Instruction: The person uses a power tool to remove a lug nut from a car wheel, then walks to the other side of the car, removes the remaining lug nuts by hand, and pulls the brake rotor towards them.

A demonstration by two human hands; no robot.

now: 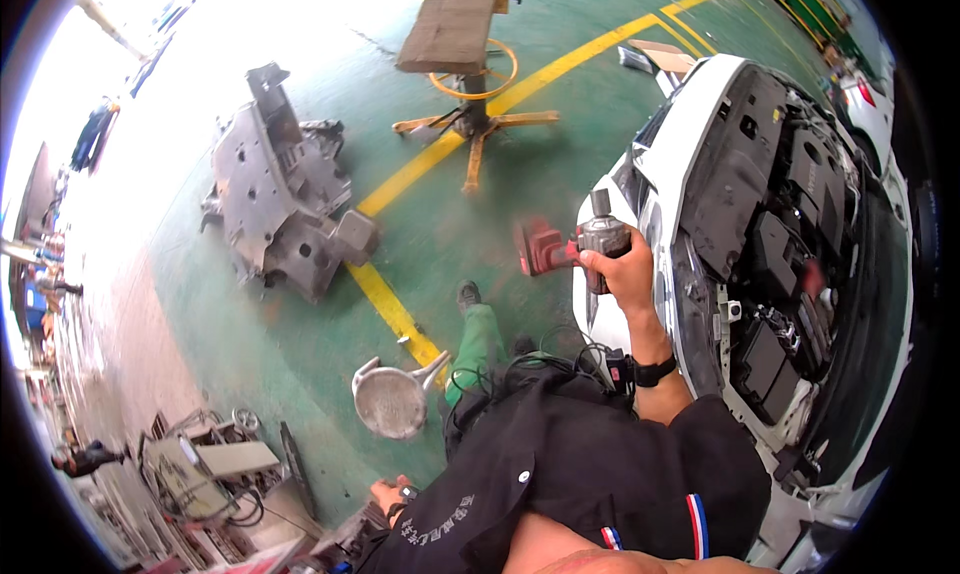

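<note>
My right hand (pixel 620 269) is closed round a red and silver cordless impact wrench (pixel 600 239), held at the front corner of a white car (pixel 605 324) with its bonnet raised and engine bay (pixel 790 274) exposed. My left hand (pixel 388 496) hangs low at the lower edge of my view, fingers curled by a small dark object that I cannot make out. Below the wrench a grey stool (pixel 390 404) stands on the green floor by my feet.
A large bare metal body part (pixel 255 194) lies at the left. A stand (pixel 445 19) with a board top and splayed yellow legs is ahead. Carts and equipment (pixel 210 459) crowd the lower left, near another person (pixel 85 459). Another white car (pixel 860 114) is behind.
</note>
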